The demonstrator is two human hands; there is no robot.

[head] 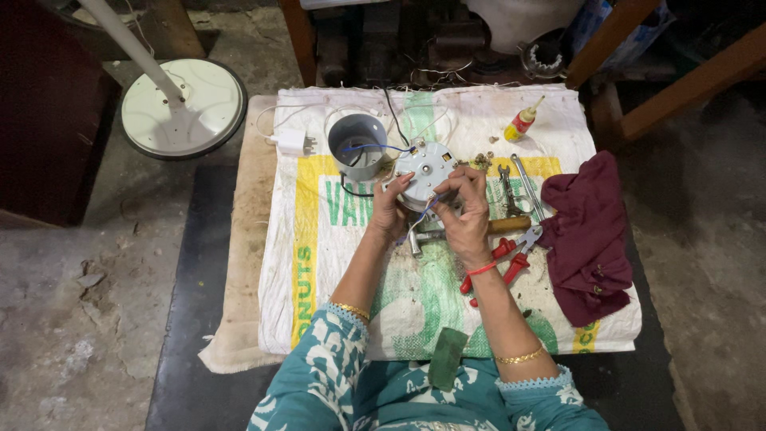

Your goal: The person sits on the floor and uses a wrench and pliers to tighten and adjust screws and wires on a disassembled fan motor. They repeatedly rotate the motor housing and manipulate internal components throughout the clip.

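Both my hands hold a round grey metal fan motor (425, 171) above a white woven sack (335, 263) spread on the table. My left hand (388, 209) grips its left lower edge. My right hand (467, 214) grips its right side, fingers on the casing. Blue and black wires run from the motor to a grey plastic housing cup (357, 145) just to its left. A metal part (423, 236) lies under my hands, partly hidden.
Red-handled pliers (507, 259), spanners (519, 187) and a wooden-handled tool lie to the right, beside a maroon cloth (589, 239). A small oil bottle (520, 123) and a white plug (291, 142) lie at the back. A fan stand base (183, 108) sits on the floor at left.
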